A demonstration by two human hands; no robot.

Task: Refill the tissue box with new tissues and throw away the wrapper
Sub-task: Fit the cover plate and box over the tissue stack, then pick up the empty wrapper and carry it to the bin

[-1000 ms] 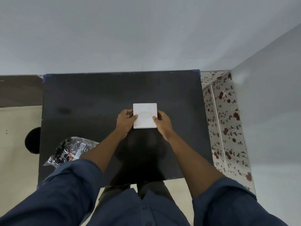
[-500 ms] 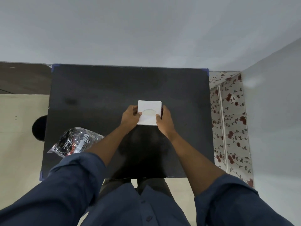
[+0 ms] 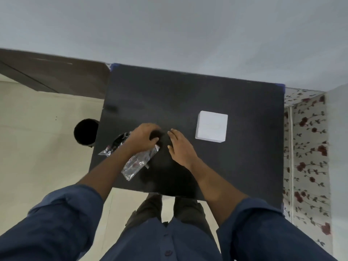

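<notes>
A white square tissue box [image 3: 211, 126] stands by itself on the black table [image 3: 188, 95], to the right of both hands. A crinkled clear plastic wrapper [image 3: 137, 162] with dark print lies on the table's left part. My left hand [image 3: 144, 137] rests on top of the wrapper with fingers curled down onto it. My right hand [image 3: 179, 144] hovers just right of the left hand, fingers spread, holding nothing. Part of the wrapper is hidden under my left hand and forearm.
A round black bin [image 3: 85, 131] stands on the pale floor at the table's left edge. A floral-patterned panel [image 3: 307, 147] runs along the table's right side. A grey wall stands behind the table. My legs are at the near edge.
Both hands have let go of the tissue box and moved left to the wrapper. The camera view has swung left, so the box now sits at the right.
</notes>
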